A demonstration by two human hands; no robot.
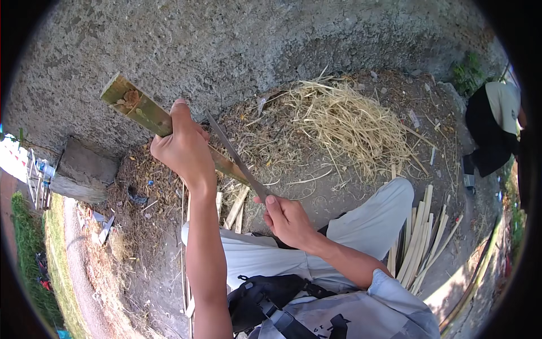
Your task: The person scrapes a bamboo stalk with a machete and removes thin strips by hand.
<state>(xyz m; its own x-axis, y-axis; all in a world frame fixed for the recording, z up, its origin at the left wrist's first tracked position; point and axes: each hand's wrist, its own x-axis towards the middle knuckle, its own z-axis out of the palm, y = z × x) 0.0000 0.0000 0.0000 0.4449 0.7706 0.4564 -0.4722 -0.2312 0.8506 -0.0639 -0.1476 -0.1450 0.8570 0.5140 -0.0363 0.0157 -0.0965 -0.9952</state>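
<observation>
Above the knees: left hand (183, 150) clamped round a green bamboo stick (141, 110), right hand (288, 219) gripping a knife (234, 158) laid against it; beyond both hands, pale shavings (350, 121); right of them, split strips (420, 240).

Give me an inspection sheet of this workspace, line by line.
Surface: bare grey dirt ground, rough and uneven.
Job's things: green split bamboo piece gripped by the left hand; long grey metal blade gripped by the right hand, lying against the bamboo.
Clutter: heap of pale straw-like shavings; bundle of pale split bamboo strips by the right leg.
Hands: both closed on their things.
Cables: nothing seen.
Surroundings: grey concrete block; another person at far right.
</observation>
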